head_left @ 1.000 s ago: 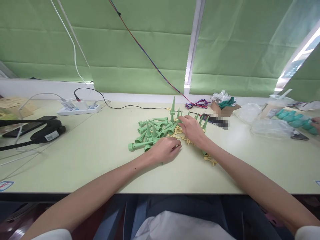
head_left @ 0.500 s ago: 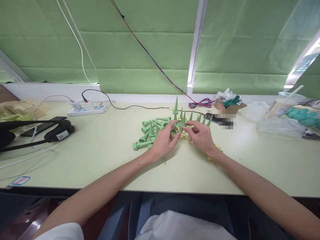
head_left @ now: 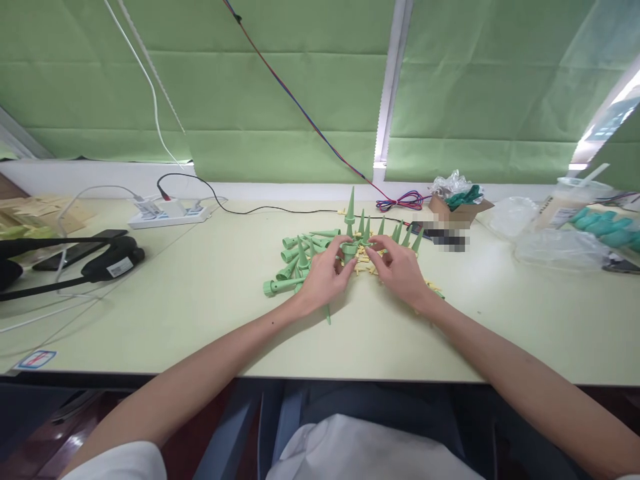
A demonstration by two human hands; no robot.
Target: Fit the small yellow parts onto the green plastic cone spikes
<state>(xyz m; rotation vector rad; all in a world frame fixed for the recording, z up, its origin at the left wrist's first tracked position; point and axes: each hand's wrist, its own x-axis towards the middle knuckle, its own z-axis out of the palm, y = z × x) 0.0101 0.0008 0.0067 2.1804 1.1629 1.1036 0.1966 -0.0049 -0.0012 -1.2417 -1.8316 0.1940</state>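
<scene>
My left hand [head_left: 327, 273] is closed, thumb and fingers round the wide collar of a green plastic watering spike [head_left: 349, 252]. Close beside it my right hand [head_left: 400, 267] is pinched; whatever lies between its fingertips is too small to make out. Left of my left hand, a pile of green spikes [head_left: 284, 287] lies loosely, some on their sides and some pointing up. Behind my hands, several green spikes stand point up, the tallest spike [head_left: 351, 208] at the back. Small yellow plastic pieces [head_left: 367, 261] lie between and behind my hands.
A white power strip [head_left: 170, 217] and a black headset [head_left: 115, 260] are at the left. Coiled red-blue wire [head_left: 407, 201], a small cardboard box [head_left: 457, 213] and a dark phone partly blurred out stand behind. A drink cup [head_left: 560, 207] and plastic bags are at the right.
My hands have moved slightly apart. The green spike has shifted left with my left hand, its collar now showing upright, and my right fingertips have come off it. The view has shifted a little.
</scene>
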